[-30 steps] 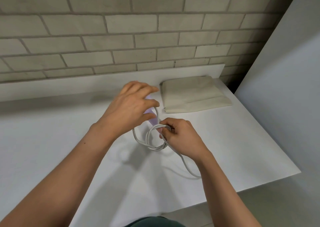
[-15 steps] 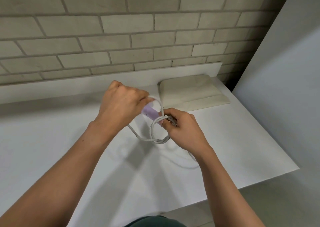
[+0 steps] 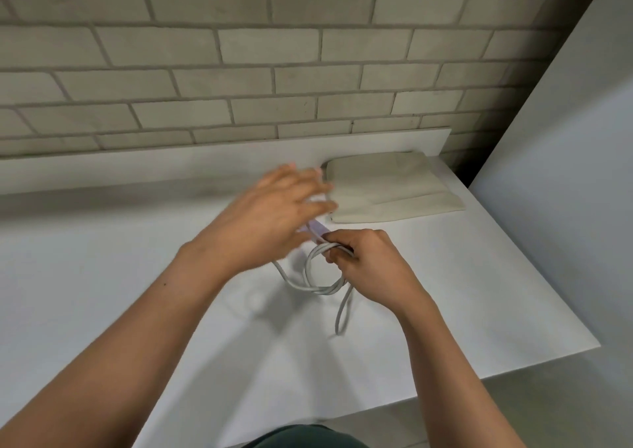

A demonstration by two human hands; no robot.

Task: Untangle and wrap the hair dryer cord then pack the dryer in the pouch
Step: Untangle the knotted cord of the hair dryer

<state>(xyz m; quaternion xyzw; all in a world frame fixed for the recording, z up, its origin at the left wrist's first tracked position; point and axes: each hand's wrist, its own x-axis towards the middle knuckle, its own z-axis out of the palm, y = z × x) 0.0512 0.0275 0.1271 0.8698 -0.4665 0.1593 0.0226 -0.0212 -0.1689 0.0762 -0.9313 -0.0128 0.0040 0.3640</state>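
So the right hand (image 3: 366, 264) has its fingers curled tight around a couple of loops of the white cord (image 3: 318, 288), right at the lilac hair dryer (image 3: 317, 230), which is mostly hidden under the left hand (image 3: 274, 221). That hand's a blur, fingers look stretched out, honestly can't tell if it's holding anything. The loose cord end dangles toward the white table (image 3: 102, 276). The beige pouch (image 3: 387, 187) lies flat at the back right, near the hands.

The left hand (image 3: 274, 221) and right hand (image 3: 371, 267) are bare, forearms too. A dark green garment (image 3: 308, 438) shows at the bottom.
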